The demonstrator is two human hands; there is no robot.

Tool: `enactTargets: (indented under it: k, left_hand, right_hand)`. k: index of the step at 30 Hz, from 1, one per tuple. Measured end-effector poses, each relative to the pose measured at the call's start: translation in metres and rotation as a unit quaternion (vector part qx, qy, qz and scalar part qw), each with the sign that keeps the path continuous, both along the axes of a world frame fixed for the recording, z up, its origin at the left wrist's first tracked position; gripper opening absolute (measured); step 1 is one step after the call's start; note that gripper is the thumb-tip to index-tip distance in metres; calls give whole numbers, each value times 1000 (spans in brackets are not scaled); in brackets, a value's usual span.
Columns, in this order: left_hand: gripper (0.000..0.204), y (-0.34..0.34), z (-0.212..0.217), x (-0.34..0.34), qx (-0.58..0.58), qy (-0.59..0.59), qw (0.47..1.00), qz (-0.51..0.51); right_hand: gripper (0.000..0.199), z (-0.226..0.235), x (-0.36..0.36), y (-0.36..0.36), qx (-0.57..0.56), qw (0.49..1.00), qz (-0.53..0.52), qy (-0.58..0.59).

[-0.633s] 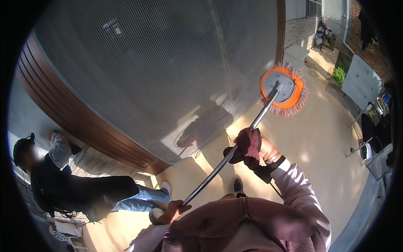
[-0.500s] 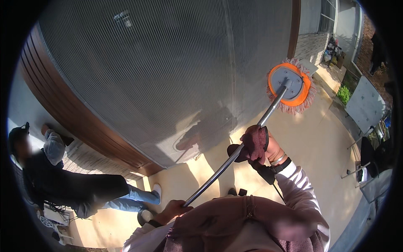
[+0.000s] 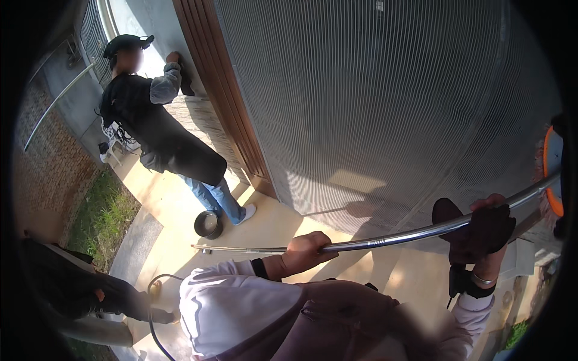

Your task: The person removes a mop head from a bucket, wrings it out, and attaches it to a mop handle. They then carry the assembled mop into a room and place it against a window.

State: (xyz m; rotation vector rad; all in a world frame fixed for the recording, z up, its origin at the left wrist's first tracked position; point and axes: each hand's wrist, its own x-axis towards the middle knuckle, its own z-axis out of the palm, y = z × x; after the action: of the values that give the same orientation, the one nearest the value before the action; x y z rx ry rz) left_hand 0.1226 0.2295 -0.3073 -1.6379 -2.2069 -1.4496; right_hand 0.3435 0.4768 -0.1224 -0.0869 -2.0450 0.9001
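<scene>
I hold a long-handled mop by its shiny metal pole (image 3: 394, 239), which lies nearly level across my front and climbs to the right. My left hand (image 3: 308, 253) is closed round the pole's lower part, its thin end reaching out past my fist. Further up, my right hand (image 3: 492, 207) is wrapped round the pole, with a dark maroon cloth (image 3: 490, 231) hanging about it and partly hiding the fingers. The orange-rimmed mop head (image 3: 550, 171) with its shaggy fringe shows only in part at the right edge of the picture.
Ahead stands a large ribbed grey door panel (image 3: 373, 120) in a brown frame (image 3: 217, 78). A person in black (image 3: 162, 129) reaches to the wall at left, a black bucket (image 3: 208, 224) by their feet. Another person in dark clothes (image 3: 78, 283) is at lower left; grass (image 3: 108, 210) edges the paving.
My view has swung left, bringing the bucket and a second person into sight. The mop head has shifted to the far right edge. Both hands keep hold of the pole, now nearer level.
</scene>
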Motion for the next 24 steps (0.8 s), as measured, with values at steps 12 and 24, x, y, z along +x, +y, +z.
enactTargets:
  k: [12, 24]
  left_hand:
    - [34, -83, 3, 215, -62, -285, 932, 214]
    - [29, -65, -38, 266, -13, -484, 832, 270]
  right_hand:
    - [26, -15, 18, 99, -36, 953, 201, -226]
    - [34, -11, -38, 177, 65, 922, 124, -360]
